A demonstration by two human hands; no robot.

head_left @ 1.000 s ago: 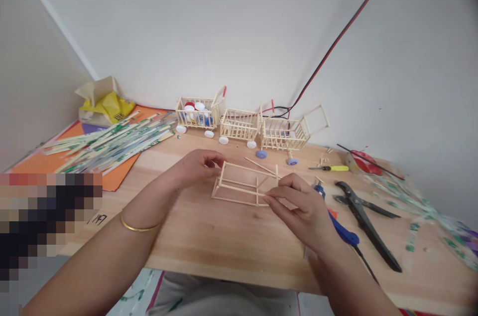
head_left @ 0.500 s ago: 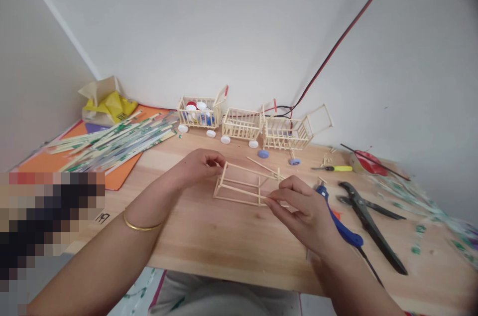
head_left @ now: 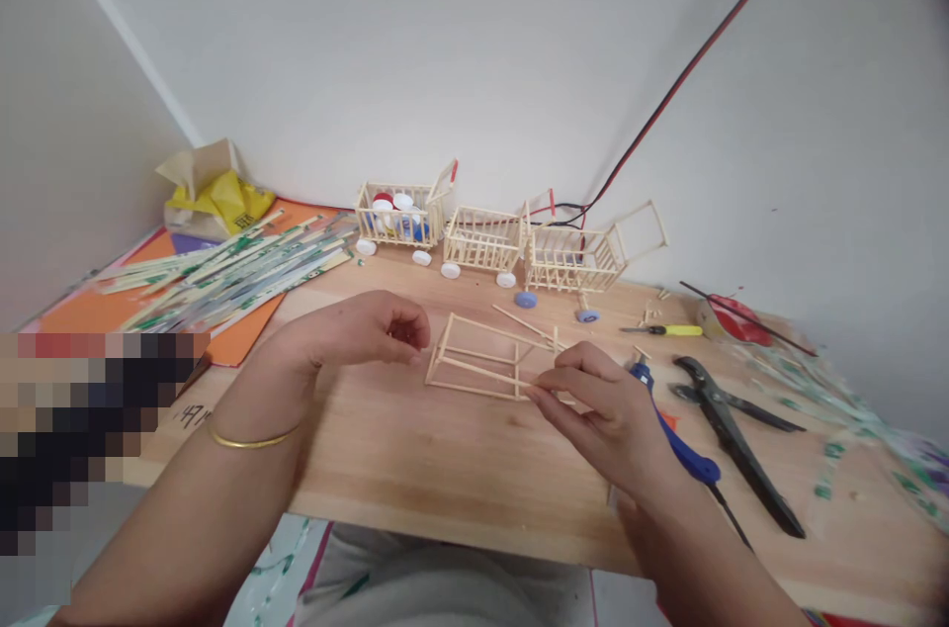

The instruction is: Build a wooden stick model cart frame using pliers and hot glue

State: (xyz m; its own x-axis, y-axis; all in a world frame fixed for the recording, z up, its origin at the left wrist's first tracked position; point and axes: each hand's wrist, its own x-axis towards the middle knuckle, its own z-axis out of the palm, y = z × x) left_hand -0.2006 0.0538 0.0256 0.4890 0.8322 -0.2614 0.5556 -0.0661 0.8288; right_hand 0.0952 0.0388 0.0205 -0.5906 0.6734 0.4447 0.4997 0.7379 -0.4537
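Note:
A small box-shaped frame of thin wooden sticks [head_left: 478, 389] rests on the table in the middle of the head view. Its right end is pinched between the thumb and fingers of my right hand [head_left: 604, 414], which hides part of that end. To the left of the frame, apart from it, is my left hand [head_left: 375, 330], its fingers loosely curled, a gap at the thumb and nothing visible in them. Behind the frame lies a loose stick [head_left: 519, 320], its right end close to the frame. A blue glue gun [head_left: 686, 454] lies beside my right hand.
Along the wall stand several small stick carts [head_left: 481, 246], one holding bottle caps. Paper-wrapped sticks [head_left: 244, 276] lie on an orange sheet [head_left: 256, 340] at left. Black-handled pliers [head_left: 737, 449], a yellow-handled screwdriver [head_left: 678, 330] and torn wrappers [head_left: 837, 409] are at right.
My left hand has moved left, away from the frame's left end. My right hand still pinches the right end, and the frame stays about where it was.

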